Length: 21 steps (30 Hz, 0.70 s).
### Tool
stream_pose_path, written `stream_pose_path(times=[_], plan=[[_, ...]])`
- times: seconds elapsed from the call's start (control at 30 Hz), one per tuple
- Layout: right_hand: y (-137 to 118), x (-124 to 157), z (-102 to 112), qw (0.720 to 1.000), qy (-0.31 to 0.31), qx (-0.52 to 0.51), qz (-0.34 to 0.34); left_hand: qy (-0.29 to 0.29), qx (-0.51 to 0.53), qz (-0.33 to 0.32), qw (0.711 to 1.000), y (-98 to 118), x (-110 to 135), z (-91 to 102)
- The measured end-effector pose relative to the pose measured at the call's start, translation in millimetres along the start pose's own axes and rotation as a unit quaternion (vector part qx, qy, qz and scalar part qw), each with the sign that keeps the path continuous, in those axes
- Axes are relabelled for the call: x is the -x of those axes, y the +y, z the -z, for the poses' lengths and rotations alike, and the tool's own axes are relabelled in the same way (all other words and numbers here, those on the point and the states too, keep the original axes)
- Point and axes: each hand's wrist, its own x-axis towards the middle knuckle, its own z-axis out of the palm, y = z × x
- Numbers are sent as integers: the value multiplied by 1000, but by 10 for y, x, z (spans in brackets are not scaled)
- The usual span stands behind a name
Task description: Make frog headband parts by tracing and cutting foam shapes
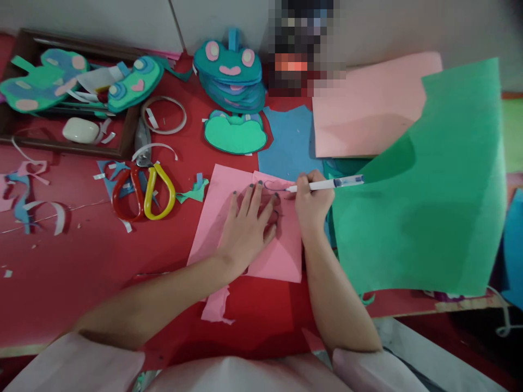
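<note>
A red table (pixel 73 272), scattered with paper scraps, stands against a pale wall (pixel 102 22) (a pixelated patch hides part of its far side). A large green sheet (pixel 429 207), curving upward beside the person's right forearm, covers a corner of a pale pink sheet (pixel 368 109) behind it. At far left, a dark wooden tray (pixel 61 147) carries painted-looking cutouts in green and blue. Pink paper (pixel 286 256) lies in layers at the table's centre, directly before the person, its far edge near a piece of blue paper (pixel 290 141). Teal cutouts with pink details (pixel 231 61) are piled near the wall, a plain green cutout (pixel 236 136) just in front. Scissors (pixel 139 193) with one red and one yellow handle lie left of the paper. The left hand (pixel 247 228) rests on the pink paper, fingers spread; the right hand (pixel 314 201) pinches a white pen (pixel 341 182), its tip at a drawn outline. A tape ring (pixel 183 117) lies beside the tray, which also holds a smaller white oval object (pixel 80 130).
</note>
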Motion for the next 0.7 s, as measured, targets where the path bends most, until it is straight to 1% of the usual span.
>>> stream_pose_path(times=[0.13, 0.3, 0.37, 0.53, 0.7], plan=[[18, -3, 0, 1000, 3, -5, -3, -3, 2, 2, 1000, 1, 0, -6], [21, -20, -1, 995, 36, -95, -22, 0, 5, -2, 1000, -17, -10, -16], [13, -23, -5, 994, 38, -104, -17, 6, 6, -7, 1000, -27, -18, -15], [9, -8, -31, 995, 18, -97, 9, 17, 16, -8, 1000, -41, -30, -14], [23, 5, -51, 996, -28, -78, 33, 18, 22, -7, 1000, -40, -27, -18]])
